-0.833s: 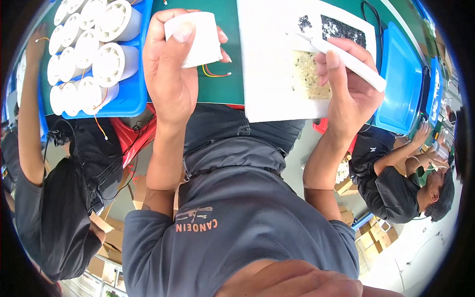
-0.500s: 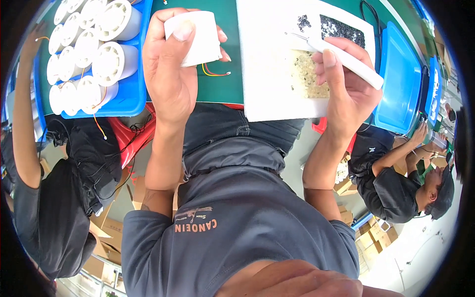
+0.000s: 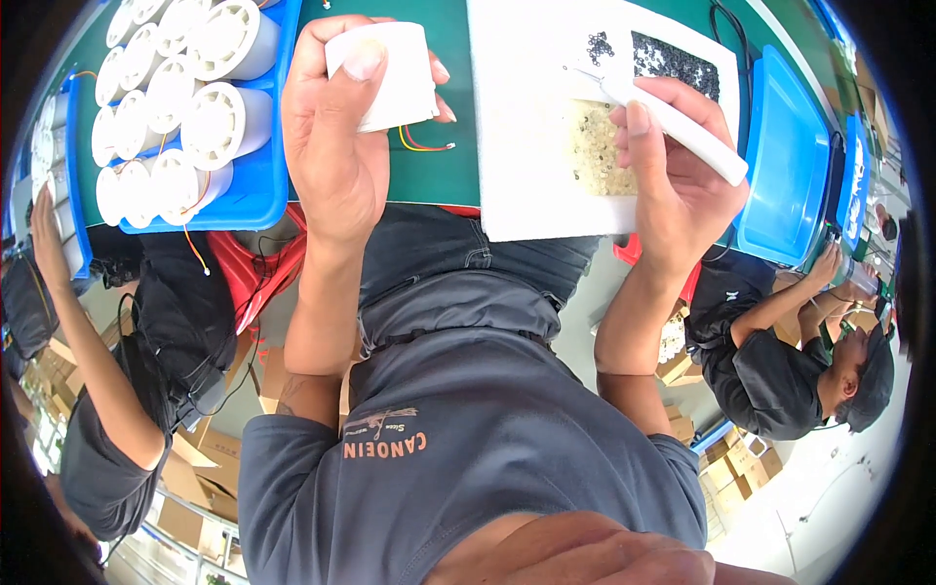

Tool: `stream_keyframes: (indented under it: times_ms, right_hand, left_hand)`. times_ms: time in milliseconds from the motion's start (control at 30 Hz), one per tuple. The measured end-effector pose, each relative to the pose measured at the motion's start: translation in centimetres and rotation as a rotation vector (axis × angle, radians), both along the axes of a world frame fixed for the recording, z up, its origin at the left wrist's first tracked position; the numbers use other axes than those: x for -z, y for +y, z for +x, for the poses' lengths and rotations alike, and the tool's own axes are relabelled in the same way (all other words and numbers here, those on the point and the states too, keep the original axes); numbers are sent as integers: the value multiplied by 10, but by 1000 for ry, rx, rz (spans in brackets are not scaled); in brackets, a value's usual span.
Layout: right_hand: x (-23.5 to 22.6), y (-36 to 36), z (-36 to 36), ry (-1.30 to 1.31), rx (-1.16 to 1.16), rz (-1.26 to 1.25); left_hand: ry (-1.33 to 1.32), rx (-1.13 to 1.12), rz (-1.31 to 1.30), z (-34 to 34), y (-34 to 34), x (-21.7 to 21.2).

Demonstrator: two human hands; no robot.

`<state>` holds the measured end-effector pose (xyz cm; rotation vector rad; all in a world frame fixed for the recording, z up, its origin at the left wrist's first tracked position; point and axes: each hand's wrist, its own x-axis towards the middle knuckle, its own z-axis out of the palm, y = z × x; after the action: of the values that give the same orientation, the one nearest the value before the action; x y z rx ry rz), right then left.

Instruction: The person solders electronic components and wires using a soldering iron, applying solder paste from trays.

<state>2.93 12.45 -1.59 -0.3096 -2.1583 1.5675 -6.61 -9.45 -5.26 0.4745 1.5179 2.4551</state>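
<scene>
My left hand (image 3: 336, 136) is closed around a white cylindrical housing (image 3: 405, 83), its thumb pressed on the side. Red and yellow wires (image 3: 426, 146) ending in a small connector show just below the housing. A thick white pen-shaped tool (image 3: 687, 135) with a thin metal tip lies between the thumb and fingers of my right hand (image 3: 682, 195). That tip hovers over or touches a white board (image 3: 526, 156), near a few small black rings (image 3: 600, 45). On the board are a patch of small black parts (image 3: 673, 63) and a yellowish patch (image 3: 600, 146) with scattered tiny pieces.
Left of me, a blue tray (image 3: 263, 210) holds several white cylindrical housings (image 3: 226, 122). Another blue tray (image 3: 780, 166) stands at the right on the green table (image 3: 434, 185). One co-worker (image 3: 107, 390) is at the left; another person (image 3: 780, 361) works at the right.
My right hand and the white tool have shifted slightly left and down. The left co-worker's arm has moved down toward a tray. My left hand keeps its hold, almost still.
</scene>
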Motion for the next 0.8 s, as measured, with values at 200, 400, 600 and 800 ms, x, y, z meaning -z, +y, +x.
stream_keyframes:
  times_ms: [200, 400, 600, 800]
  right_hand:
    - [3, 0, 0, 14, 3, 94]
    - [-3, 3, -1, 31, 4, -106]
    - [-1, 6, -4, 76, 138, -157]
    - [-1, 6, -5, 49, 139, -159]
  left_hand:
    - [-47, -28, 109, 1, 4, -2]
    - [-38, -30, 52, 1, 4, -3]
    - [-36, -27, 8, 1, 1, -1]
    - [-37, -15, 23, 0, 2, 0]
